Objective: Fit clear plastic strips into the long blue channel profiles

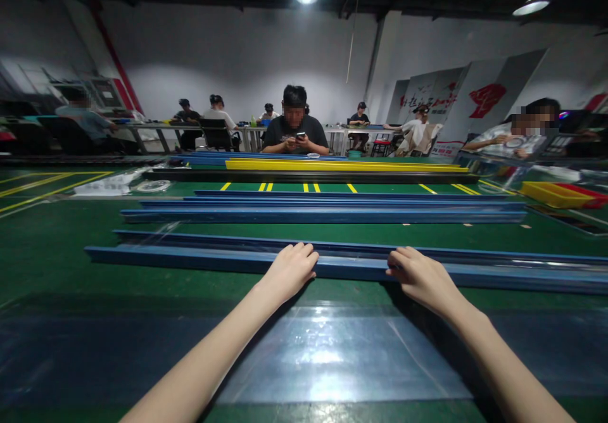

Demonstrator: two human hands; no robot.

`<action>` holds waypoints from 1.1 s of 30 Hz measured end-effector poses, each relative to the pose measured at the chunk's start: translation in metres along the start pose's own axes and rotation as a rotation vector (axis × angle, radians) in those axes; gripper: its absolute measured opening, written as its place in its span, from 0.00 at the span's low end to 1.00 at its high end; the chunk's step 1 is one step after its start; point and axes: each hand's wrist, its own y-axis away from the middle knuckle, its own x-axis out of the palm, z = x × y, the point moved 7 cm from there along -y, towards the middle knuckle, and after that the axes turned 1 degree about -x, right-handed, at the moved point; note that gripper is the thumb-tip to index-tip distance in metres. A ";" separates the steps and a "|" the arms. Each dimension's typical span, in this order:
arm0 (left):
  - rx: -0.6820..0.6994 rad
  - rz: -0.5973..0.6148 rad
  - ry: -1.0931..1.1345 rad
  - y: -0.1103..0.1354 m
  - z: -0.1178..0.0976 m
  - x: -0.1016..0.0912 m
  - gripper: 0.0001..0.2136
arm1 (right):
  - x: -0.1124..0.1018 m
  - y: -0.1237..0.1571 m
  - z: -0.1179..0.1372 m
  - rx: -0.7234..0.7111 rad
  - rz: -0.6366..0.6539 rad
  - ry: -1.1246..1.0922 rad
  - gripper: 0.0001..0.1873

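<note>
A long blue channel-shaped profile (190, 258) lies across the green table in front of me. Over its near wall curl the fingers of my left hand (295, 265), close to the middle of the view. My right hand (420, 274) grips the same wall farther right, its fingers bent over the edge. The fingertips of both hands are partly hidden. Clear plastic film (332, 353) lies flat beneath my forearms, shiny under the lamps.
Beyond the profile lie more blue profiles (323, 215), a black profile (304, 176) and a yellow profile (342, 165). Yellow tray (553, 194) and red tray (593, 195) stand at right. Opposite, a person (294, 125) holds a phone; several others sit farther back.
</note>
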 end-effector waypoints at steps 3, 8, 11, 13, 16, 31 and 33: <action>0.022 -0.003 0.021 0.000 -0.001 0.002 0.06 | 0.003 0.000 0.003 -0.040 0.015 -0.004 0.06; 0.019 -0.003 0.042 -0.001 0.001 0.003 0.05 | 0.008 0.001 0.006 -0.149 0.026 -0.019 0.07; 0.011 0.008 0.056 -0.001 0.001 0.004 0.05 | 0.008 0.001 0.007 -0.174 0.027 0.012 0.07; 0.007 0.017 0.061 -0.001 0.001 0.004 0.05 | 0.008 0.001 0.009 -0.184 0.033 0.039 0.08; 0.004 0.026 0.061 -0.001 0.000 0.003 0.05 | 0.005 0.001 0.011 -0.195 0.022 0.061 0.09; -0.012 0.041 0.059 -0.001 0.002 0.007 0.05 | 0.011 0.000 0.011 -0.161 0.002 0.140 0.06; -0.013 0.043 0.062 -0.001 0.001 0.006 0.05 | 0.010 0.000 0.011 -0.153 -0.001 0.140 0.07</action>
